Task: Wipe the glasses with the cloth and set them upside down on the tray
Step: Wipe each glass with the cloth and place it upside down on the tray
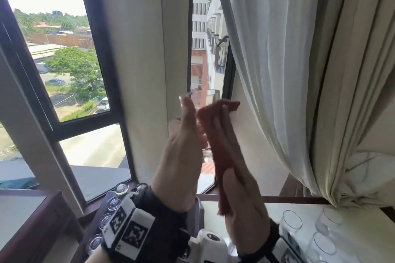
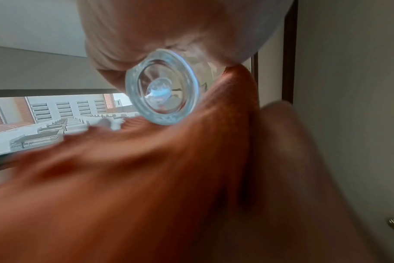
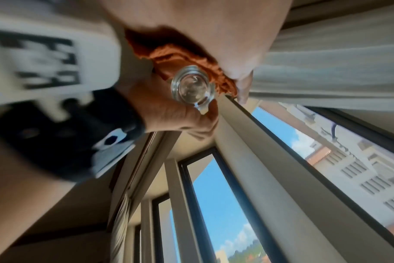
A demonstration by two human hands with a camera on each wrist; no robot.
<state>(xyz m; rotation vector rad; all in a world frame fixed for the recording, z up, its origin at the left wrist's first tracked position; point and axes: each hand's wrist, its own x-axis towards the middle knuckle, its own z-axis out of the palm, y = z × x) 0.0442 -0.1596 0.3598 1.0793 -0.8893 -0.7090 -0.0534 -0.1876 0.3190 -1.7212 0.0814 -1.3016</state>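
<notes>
I hold a clear glass (image 1: 203, 98) up in front of the window, rim upward. My left hand (image 1: 181, 151) grips it from the left side. My right hand (image 1: 243, 209) holds a rust-orange cloth (image 1: 222, 139) and presses it against the glass's right side. The left wrist view looks at the glass's thick base (image 2: 162, 89), with the cloth (image 2: 124, 178) below it. In the right wrist view the glass (image 3: 192, 87) sits between the left hand (image 3: 169, 113) and the cloth (image 3: 169, 57). A dark tray (image 1: 90, 228) at lower left carries several glasses standing upside down (image 1: 114, 203).
Several upright glasses (image 1: 291, 222) stand on the white tabletop (image 1: 352, 241) at lower right. A pale curtain (image 1: 299, 70) hangs on the right. Dark-framed windows (image 1: 96, 49) fill the left and centre, with a wooden sill below.
</notes>
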